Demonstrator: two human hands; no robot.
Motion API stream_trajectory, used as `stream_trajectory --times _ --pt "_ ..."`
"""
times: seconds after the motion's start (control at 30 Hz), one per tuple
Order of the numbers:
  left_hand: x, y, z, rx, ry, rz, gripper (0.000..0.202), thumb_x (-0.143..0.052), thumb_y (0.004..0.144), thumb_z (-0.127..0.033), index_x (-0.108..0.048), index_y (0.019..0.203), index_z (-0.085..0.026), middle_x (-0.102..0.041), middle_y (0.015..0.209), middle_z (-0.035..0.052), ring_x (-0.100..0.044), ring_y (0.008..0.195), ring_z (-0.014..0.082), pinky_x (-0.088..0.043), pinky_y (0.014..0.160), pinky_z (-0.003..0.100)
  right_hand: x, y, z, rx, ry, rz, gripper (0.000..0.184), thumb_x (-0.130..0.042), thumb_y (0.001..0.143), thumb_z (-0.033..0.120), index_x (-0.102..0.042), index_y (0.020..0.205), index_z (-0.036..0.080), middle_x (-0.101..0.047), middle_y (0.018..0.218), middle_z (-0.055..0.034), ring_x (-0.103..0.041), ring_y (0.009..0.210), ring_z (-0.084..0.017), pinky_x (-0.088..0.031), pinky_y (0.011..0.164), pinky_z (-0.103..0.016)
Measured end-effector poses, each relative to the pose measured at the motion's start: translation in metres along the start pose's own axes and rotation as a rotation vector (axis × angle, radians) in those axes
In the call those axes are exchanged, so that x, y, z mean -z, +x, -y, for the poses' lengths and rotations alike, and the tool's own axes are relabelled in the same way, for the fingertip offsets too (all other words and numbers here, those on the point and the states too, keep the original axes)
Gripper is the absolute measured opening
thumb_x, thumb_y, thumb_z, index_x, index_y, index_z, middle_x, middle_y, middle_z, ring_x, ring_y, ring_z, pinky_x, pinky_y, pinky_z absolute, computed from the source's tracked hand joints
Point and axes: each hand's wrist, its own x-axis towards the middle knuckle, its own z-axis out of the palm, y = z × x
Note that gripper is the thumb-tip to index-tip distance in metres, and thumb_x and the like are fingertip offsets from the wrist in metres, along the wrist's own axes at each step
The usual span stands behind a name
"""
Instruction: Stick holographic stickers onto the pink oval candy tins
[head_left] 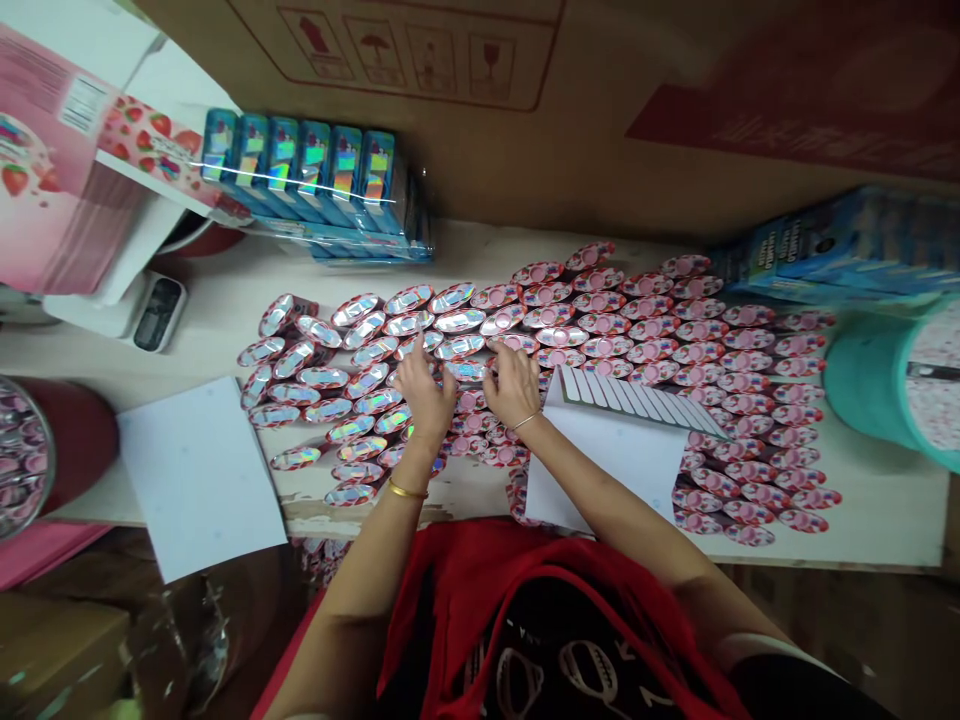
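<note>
Many small oval packs stand on end in rows on the table, with shiny silver tops [358, 350] on the left and pink round marks on the tops [652, 327] to the right. My left hand [424, 395] is among the silver-topped packs, fingers curled and thumb against the left end of one silver-topped pack [469, 371]. At that pack's right end is my right hand [514, 385], its fingers bent and tips close together. Whether the fingertips hold anything smaller is not visible. Under my right forearm lies a white sheet [611, 470] with a folded, striped flap [637, 395], covering some packs.
A white sheet [202, 480] overhangs the front edge at left, beside a red tub [82, 440] of packs. Blue boxes [315, 180] stand behind, near a large carton [510, 150]. At right are more blue boxes [840, 240] and a teal tub [870, 375].
</note>
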Motion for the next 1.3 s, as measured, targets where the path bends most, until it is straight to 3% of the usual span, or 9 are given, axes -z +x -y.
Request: stream_trajectory --times 0.1,0.23,0.33,0.43,0.53,0.63,0.87,1.13,1.3 --pt "0.014 0.002 -0.003 -0.049 -0.083 -0.088 0.042 -0.056 0.080 -0.022 -0.053 0.122 -0.015 -0.057 0.110 0.0123 -0.050 0.108 0.0265 -0.036 0.096 0.041 0.005 -0.002 0.002 0.021 0.119 -0.030 0.048 -0.044 0.087 0.020 -0.046 0.135 0.014 -0.061 0.117 -0.0138 -0.049 0.105 -0.027 -0.034 0.094 -0.042" --pt "0.047 -0.007 -0.018 -0.095 -0.374 -0.134 0.017 -0.063 0.082 -0.030 -0.056 0.093 -0.019 -0.054 0.100 0.0064 -0.052 0.103 0.0209 -0.040 0.094 0.036 0.014 -0.015 0.010 -0.050 0.426 -0.142 0.041 -0.048 0.092 0.039 -0.052 0.127 0.018 -0.059 0.115 -0.0116 -0.052 0.105 -0.023 -0.042 0.093 -0.038" --pt "0.061 -0.021 -0.029 0.033 -0.614 -0.046 0.017 -0.065 0.082 -0.034 -0.055 0.083 -0.020 -0.053 0.091 0.0030 -0.053 0.093 0.0167 -0.043 0.086 0.031 0.014 -0.029 0.017 -0.195 0.678 -0.088 0.036 -0.051 0.091 0.050 -0.060 0.107 0.019 -0.061 0.097 -0.0061 -0.055 0.087 -0.018 -0.046 0.080 -0.032" --pt "0.055 -0.035 -0.028 0.210 -0.711 0.026 0.018 -0.065 0.081 -0.034 -0.056 0.076 -0.019 -0.053 0.083 0.0013 -0.052 0.084 0.0147 -0.043 0.081 0.029 0.011 -0.038 0.018 -0.242 0.829 0.038 0.031 -0.052 0.090 0.049 -0.058 0.080 0.021 -0.054 0.071 0.0009 -0.048 0.066 -0.014 -0.043 0.065 -0.027" --pt "0.038 -0.044 -0.018 0.272 -0.648 -0.020 0.018 -0.066 0.079 -0.031 -0.055 0.070 -0.019 -0.052 0.077 0.0000 -0.050 0.079 0.0140 -0.042 0.080 0.029 0.011 -0.041 0.012 -0.211 0.686 0.008 0.029 -0.051 0.092 0.042 -0.053 0.073 0.021 -0.054 0.069 0.0010 -0.047 0.066 -0.014 -0.040 0.067 -0.027" --pt "0.025 -0.050 -0.006 0.211 -0.500 -0.068 0.017 -0.066 0.078 -0.028 -0.055 0.068 -0.019 -0.053 0.078 0.0005 -0.051 0.082 0.0153 -0.041 0.083 0.031 0.015 -0.040 0.005 -0.109 0.351 0.005 0.025 -0.050 0.095 0.035 -0.055 0.075 0.020 -0.060 0.077 -0.0025 -0.052 0.078 -0.017 -0.038 0.077 -0.031" --pt "0.017 -0.061 0.003 0.163 -0.100 -0.025 0.010 -0.065 0.081 -0.028 -0.061 0.075 -0.021 -0.059 0.094 0.0045 -0.051 0.097 0.0211 -0.034 0.093 0.038 0.013 -0.036 0.002 0.077 -0.132 0.093 0.028 -0.042 0.100 0.032 -0.059 0.083 0.019 -0.066 0.092 -0.0084 -0.051 0.090 -0.022 -0.029 0.080 -0.035" --pt "0.012 -0.063 -0.003 0.165 0.045 0.014 0.008 -0.063 0.079 -0.027 -0.060 0.081 -0.020 -0.058 0.103 0.0086 -0.049 0.105 0.0283 -0.032 0.091 0.043 -0.001 -0.035 -0.001 0.110 -0.134 0.132 0.017 -0.044 0.096 0.021 -0.060 0.099 0.017 -0.066 0.098 -0.0111 -0.050 0.095 -0.026 -0.030 0.084 -0.038" --pt "0.019 -0.054 -0.002 0.133 -0.037 -0.059 0.044 -0.058 0.077 -0.022 -0.054 0.120 -0.017 -0.055 0.121 0.0151 -0.046 0.118 0.0317 -0.032 0.098 0.047 0.008 -0.044 0.004 0.139 -0.033 0.056 0.034 -0.041 0.090 0.012 -0.054 0.122 0.014 -0.064 0.112 -0.0139 -0.051 0.102 -0.026 -0.035 0.088 -0.040"
